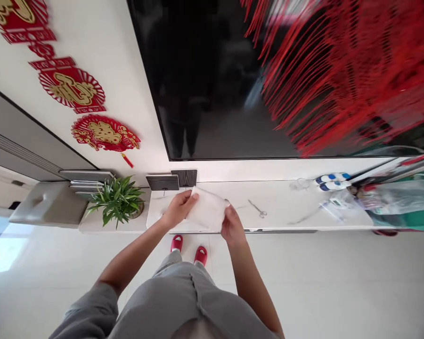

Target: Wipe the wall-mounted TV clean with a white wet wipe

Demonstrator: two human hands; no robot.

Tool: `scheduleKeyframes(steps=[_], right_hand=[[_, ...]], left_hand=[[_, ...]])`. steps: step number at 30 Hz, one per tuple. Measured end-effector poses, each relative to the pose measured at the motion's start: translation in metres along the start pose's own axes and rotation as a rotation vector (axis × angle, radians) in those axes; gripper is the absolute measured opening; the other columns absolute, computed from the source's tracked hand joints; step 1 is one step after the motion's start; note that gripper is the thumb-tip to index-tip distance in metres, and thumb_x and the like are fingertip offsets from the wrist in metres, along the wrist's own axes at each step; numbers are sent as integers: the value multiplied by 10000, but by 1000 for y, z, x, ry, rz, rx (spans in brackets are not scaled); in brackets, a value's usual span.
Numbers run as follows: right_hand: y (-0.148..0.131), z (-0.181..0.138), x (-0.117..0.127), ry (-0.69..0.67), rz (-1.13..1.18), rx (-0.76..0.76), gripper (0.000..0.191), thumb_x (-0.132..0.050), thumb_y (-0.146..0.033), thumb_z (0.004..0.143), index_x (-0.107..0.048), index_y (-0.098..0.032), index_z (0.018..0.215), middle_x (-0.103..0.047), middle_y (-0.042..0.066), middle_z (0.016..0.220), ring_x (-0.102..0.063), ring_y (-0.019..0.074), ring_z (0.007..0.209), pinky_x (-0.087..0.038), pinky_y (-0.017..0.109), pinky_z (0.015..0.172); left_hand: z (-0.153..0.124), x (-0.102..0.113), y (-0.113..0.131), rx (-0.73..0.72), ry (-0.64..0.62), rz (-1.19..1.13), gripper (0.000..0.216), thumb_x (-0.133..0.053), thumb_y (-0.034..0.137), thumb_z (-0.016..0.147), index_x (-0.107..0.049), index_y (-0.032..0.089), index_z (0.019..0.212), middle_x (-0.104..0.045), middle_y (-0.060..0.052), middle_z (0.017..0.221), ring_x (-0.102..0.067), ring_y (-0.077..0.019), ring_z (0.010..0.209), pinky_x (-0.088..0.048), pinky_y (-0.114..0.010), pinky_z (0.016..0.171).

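A flat white sheet (207, 208), perhaps a folded tissue or cloth, is stretched between my two hands above the white cabinet top. My left hand (180, 207) pinches its upper left corner, thumb on top. On the opposite side, my right hand (232, 224) grips the right edge, its fingers partly hidden behind the sheet. To the right of my right hand, a pair of scissors (257, 208) lies on the cabinet. Two dark square panels (163, 182) lean against the wall just beyond my left hand.
A potted plant (118, 200) stands at the left end of the cabinet (279, 197). Above hangs a large black screen (212, 94), partly covered by red fringe (304, 84). Blue-and-white bottles (332, 181) and plastic bags (392, 195) sit at the right. Red paper decorations (106, 133) hang on the wall.
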State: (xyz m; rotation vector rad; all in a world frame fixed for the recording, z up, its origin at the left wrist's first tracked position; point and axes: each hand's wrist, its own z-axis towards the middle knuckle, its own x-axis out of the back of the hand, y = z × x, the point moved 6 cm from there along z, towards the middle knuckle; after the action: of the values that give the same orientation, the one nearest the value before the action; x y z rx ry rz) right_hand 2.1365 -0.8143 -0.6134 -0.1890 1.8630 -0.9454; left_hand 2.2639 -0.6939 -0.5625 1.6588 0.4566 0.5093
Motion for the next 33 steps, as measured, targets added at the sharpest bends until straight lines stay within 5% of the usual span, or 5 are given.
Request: scheduleKeyframes(steps=[6,12,19,25,33], right_hand=[[-20,-7,-54,-165,91,-68,807,-881,-769,541,-755,-250,1146,-767,105,1178,-614,340,1309,-521,512,1095],[0,-11,-52,-63,119,-230,399,-1004,-352,567,-795,-259,894,-803,-2,954,-759,198,883,-647,299,803],[5,8,-63,-153,147,-327,405,-994,-359,625,-806,-185,939,-798,76,1058,-744,289,1088,-663,376,901],[-4,29,-83,-133,100,-306,423,-1002,-264,613,-786,-154,960,-800,86,1033,-729,313,1141,-669,388,919],[-23,50,-132,-63,16,-215,420,-953,-175,682,-753,-105,1045,-801,107,1031,-762,300,1067,-689,331,860]], left_hand=[[11,-8,73,-226,24,248,483,-514,625,966,-461,172,807,-389,34,640,-345,-88,552,-239,-225,488],[20,-1,61,-219,61,525,399,-508,550,951,-442,185,804,-399,40,619,-363,-105,557,-221,-264,496],[20,20,36,-136,67,335,482,-396,663,948,-360,208,793,-336,35,651,-355,-126,562,-261,-274,502],[15,49,67,-226,211,564,342,-456,413,959,-342,185,731,-354,23,660,-305,-134,637,-223,-308,599],[23,107,111,-319,331,696,461,-505,553,946,-415,193,673,-460,16,586,-402,-149,580,-252,-305,597]])
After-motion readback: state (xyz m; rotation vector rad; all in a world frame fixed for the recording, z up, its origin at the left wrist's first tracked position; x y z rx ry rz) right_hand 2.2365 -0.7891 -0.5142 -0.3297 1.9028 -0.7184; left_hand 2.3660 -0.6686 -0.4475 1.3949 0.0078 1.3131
